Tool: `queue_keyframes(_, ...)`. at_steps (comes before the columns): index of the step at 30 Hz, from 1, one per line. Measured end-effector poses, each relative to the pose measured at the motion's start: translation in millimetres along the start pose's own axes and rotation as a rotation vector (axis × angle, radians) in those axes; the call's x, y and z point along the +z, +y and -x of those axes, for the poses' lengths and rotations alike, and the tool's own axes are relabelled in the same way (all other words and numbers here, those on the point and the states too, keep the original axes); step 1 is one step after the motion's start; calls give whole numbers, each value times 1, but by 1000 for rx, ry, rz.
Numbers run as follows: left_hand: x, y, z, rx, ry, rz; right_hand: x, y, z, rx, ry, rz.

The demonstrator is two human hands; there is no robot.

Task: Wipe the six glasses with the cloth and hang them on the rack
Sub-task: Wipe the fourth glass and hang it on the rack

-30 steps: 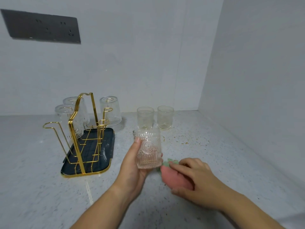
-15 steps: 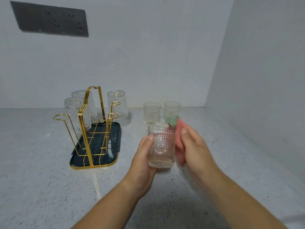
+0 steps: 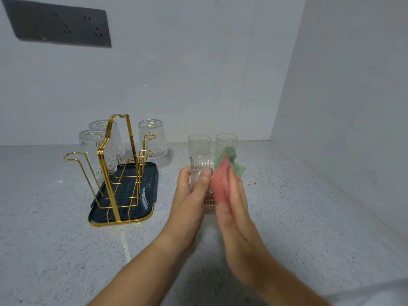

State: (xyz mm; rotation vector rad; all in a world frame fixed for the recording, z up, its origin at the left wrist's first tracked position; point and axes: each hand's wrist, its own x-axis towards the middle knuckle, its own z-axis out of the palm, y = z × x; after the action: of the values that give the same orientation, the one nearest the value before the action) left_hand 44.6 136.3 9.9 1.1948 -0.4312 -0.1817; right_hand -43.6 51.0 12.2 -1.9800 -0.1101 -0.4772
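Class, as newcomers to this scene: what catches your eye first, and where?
At centre, the left hand grips a ribbed glass while the right hand presses a pink-and-green cloth against its side. To the left stands a gold wire rack on a dark tray, three glasses upended on its far pegs. Two glasses stand upright behind the hands.

Six glasses: three upside down on the rack, namely the front-left glass [image 3: 97,151], rear-left glass [image 3: 100,127] and right-side glass [image 3: 152,138]; two upright on the bench [image 3: 44,239], the left upright glass [image 3: 199,143] and right upright glass [image 3: 226,140]; and one held glass [image 3: 202,164]. One gold rack [image 3: 103,164], one dark tray [image 3: 141,204], one cloth [image 3: 219,186]. Two hands: left hand [image 3: 189,199], right hand [image 3: 236,208]. One socket panel [image 3: 59,25].
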Motion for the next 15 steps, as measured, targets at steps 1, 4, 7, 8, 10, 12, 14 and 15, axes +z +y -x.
queue_keyframes(1, 2, 2, 4, -9, -16, 5, -5, -6, -5, 8, 23, -27)
queue_keyframes(4, 10, 7, 14, -94, -63, 61, -22, -18, -27, 62, 91, -224)
queue_keyframes(7, 12, 14, 18, -167, -87, 137, -23, -17, -24, 65, 94, -279)
queue_keyframes(8, 11, 17, 17, -178, -64, 150, -17, -15, -16, 38, 75, -249)
queue_keyframes(10, 7, 21, 16, -159, -2, 126, -2, -9, 2, -34, 38, -131)
queue_keyframes(12, 6, 24, 21, -133, 42, 102, 6, -3, 12, -42, 33, -88)
queue_keyframes(14, 7, 23, 29, -155, 66, 117, 2, -6, 9, -18, 47, -86)
queue_keyframes(15, 8, 23, 33, -180, 54, 132, -2, -11, 3, 7, 68, -104)
